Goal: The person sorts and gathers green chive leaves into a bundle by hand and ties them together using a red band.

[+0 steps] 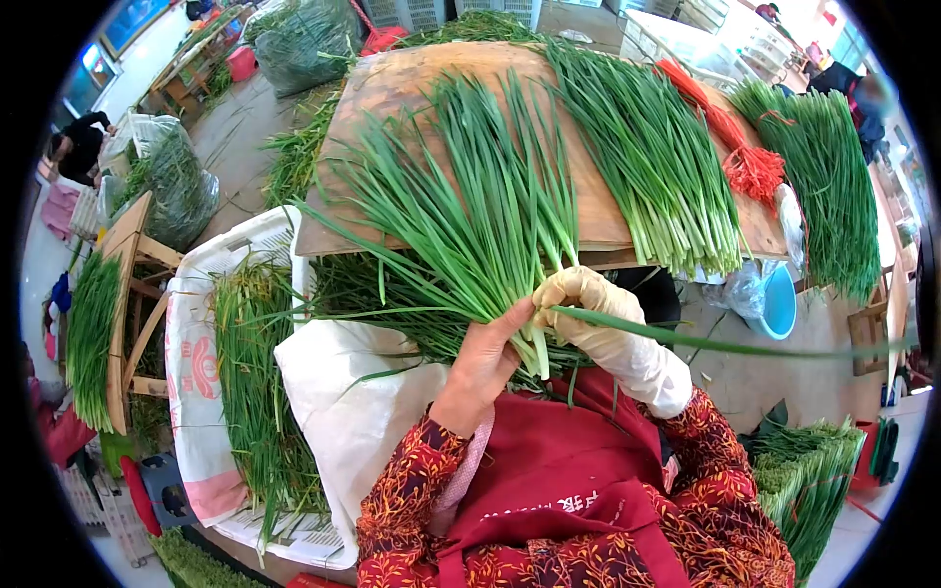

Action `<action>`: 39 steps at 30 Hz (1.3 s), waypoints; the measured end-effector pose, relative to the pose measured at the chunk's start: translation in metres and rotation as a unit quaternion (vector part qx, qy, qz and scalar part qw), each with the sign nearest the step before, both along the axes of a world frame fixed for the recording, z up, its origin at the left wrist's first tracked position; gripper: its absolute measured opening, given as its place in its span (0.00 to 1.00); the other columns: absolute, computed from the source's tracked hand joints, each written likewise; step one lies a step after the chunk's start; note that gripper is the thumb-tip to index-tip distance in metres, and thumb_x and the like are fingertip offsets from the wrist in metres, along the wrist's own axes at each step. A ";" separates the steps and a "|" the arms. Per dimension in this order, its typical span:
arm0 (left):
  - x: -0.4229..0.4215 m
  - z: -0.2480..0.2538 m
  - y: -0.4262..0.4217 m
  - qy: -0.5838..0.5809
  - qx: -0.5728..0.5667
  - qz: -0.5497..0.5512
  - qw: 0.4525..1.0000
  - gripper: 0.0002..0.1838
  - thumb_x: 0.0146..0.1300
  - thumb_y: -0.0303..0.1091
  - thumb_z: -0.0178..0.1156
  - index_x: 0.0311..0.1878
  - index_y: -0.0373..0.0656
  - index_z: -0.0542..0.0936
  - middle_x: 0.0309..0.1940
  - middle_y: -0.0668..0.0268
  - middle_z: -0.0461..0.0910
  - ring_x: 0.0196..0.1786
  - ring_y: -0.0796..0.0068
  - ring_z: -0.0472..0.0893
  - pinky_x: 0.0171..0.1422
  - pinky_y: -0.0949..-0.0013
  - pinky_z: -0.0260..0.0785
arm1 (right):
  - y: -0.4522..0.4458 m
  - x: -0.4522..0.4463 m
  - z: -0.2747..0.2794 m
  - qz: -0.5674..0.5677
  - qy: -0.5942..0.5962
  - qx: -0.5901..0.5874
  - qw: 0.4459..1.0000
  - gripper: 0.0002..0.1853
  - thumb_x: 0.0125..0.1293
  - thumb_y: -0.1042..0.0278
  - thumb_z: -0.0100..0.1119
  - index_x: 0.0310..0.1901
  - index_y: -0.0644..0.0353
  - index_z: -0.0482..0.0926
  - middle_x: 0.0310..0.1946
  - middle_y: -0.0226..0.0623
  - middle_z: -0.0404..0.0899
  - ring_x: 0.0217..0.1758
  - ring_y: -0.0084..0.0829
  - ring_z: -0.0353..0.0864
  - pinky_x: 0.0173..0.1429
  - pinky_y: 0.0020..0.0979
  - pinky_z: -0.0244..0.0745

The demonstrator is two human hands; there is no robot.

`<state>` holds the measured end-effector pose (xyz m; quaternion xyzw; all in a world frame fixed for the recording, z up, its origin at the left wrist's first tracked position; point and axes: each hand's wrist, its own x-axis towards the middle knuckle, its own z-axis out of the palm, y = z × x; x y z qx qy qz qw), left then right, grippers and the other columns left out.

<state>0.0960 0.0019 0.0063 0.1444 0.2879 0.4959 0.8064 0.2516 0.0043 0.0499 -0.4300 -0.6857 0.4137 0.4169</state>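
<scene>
My bare left hand (478, 365) is closed round the pale stem ends of a bunch of garlic chives (475, 196). The green leaves fan out away from me over the wooden board (368, 83). Close against the stems, my right hand (608, 309), in a cream glove, has its fingers pinched together. From them a single long chive leaf (725, 343) stretches to the right. Farther right on the board lies a thick pile of chives (652, 157). Beside that pile is a bundle of red ties (750, 167).
A white basket (294, 549) full of loose chives stands at my left, a white sack (353, 382) over its edge. Tied chives (823, 186) lie at the far right, above a blue bucket (779, 299). More chives (809, 480) stand at lower right. Another person (83, 142) is far left.
</scene>
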 end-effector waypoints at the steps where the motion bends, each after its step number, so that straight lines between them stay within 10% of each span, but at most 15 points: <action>1: -0.003 0.000 0.000 0.009 -0.007 0.005 1.000 0.15 0.58 0.30 0.62 0.49 0.42 0.73 0.42 0.69 0.77 0.43 0.78 0.77 0.47 0.74 0.72 | 0.002 -0.001 0.002 0.021 -0.020 0.031 0.999 0.09 0.55 0.77 0.60 0.37 0.57 0.73 0.34 0.33 0.77 0.37 0.30 0.79 0.41 0.26 0.74; 4: -0.009 -0.004 0.003 0.039 -0.011 0.018 0.999 0.13 0.58 0.31 0.62 0.46 0.40 0.75 0.40 0.67 0.78 0.41 0.78 0.78 0.44 0.73 0.73 | 0.000 0.007 0.014 0.097 -0.089 0.165 0.977 0.09 0.53 0.77 0.60 0.35 0.58 0.73 0.34 0.34 0.79 0.38 0.35 0.80 0.40 0.30 0.76; 10: -0.013 -0.008 0.010 0.057 -0.003 0.019 0.998 0.13 0.57 0.34 0.63 0.42 0.41 0.75 0.35 0.67 0.78 0.38 0.77 0.78 0.37 0.71 0.74 | -0.064 0.070 0.027 0.002 0.046 0.026 0.999 0.09 0.51 0.84 0.59 0.34 0.60 0.76 0.31 0.37 0.80 0.37 0.33 0.81 0.39 0.30 0.76; 12: -0.016 -0.003 0.010 0.065 0.006 0.009 0.998 0.13 0.58 0.36 0.62 0.42 0.41 0.75 0.36 0.66 0.78 0.38 0.77 0.77 0.35 0.72 0.74 | -0.081 0.114 0.005 -0.167 -0.124 -0.180 0.961 0.09 0.53 0.77 0.60 0.38 0.60 0.77 0.34 0.39 0.80 0.39 0.35 0.80 0.43 0.34 0.75; 15: -0.022 -0.007 0.012 0.050 -0.001 -0.008 0.999 0.15 0.60 0.38 0.59 0.46 0.39 0.74 0.40 0.64 0.78 0.38 0.76 0.78 0.36 0.71 0.75 | -0.088 0.158 -0.028 -0.105 -0.619 -0.182 0.757 0.23 0.54 0.54 0.60 0.50 0.54 0.75 0.46 0.39 0.78 0.47 0.37 0.79 0.48 0.36 0.73; 19: -0.026 -0.010 0.012 0.089 0.028 -0.014 0.996 0.15 0.58 0.32 0.61 0.48 0.39 0.74 0.40 0.64 0.78 0.39 0.75 0.79 0.33 0.71 0.76 | -0.040 0.092 -0.005 -0.118 -0.122 -0.261 0.950 0.28 0.58 0.50 0.56 0.55 0.60 0.71 0.48 0.44 0.77 0.48 0.36 0.78 0.49 0.35 0.72; 24: -0.023 -0.011 0.012 0.106 0.014 0.034 0.994 0.15 0.56 0.28 0.63 0.47 0.43 0.73 0.38 0.68 0.77 0.40 0.76 0.78 0.37 0.71 0.76 | 0.020 0.026 -0.031 0.073 0.138 -0.388 0.908 0.33 0.63 0.41 0.49 0.56 0.66 0.68 0.46 0.43 0.78 0.46 0.31 0.79 0.47 0.29 0.72; 35: -0.002 -0.017 0.014 0.173 0.030 0.081 0.981 0.19 0.55 0.26 0.63 0.50 0.41 0.71 0.45 0.66 0.75 0.47 0.74 0.76 0.51 0.69 0.71 | 0.000 -0.003 -0.022 0.043 0.156 -0.391 0.906 0.20 0.57 0.55 0.63 0.44 0.62 0.76 0.32 0.31 0.78 0.32 0.20 0.75 0.37 0.21 0.69; 39: -0.008 -0.009 0.012 0.155 0.006 0.059 0.986 0.15 0.59 0.31 0.60 0.48 0.40 0.72 0.41 0.66 0.77 0.38 0.76 0.77 0.36 0.71 0.73 | 0.007 -0.001 -0.029 0.016 0.180 -0.425 0.887 0.17 0.59 0.64 0.61 0.47 0.64 0.75 0.33 0.32 0.79 0.32 0.21 0.74 0.38 0.22 0.69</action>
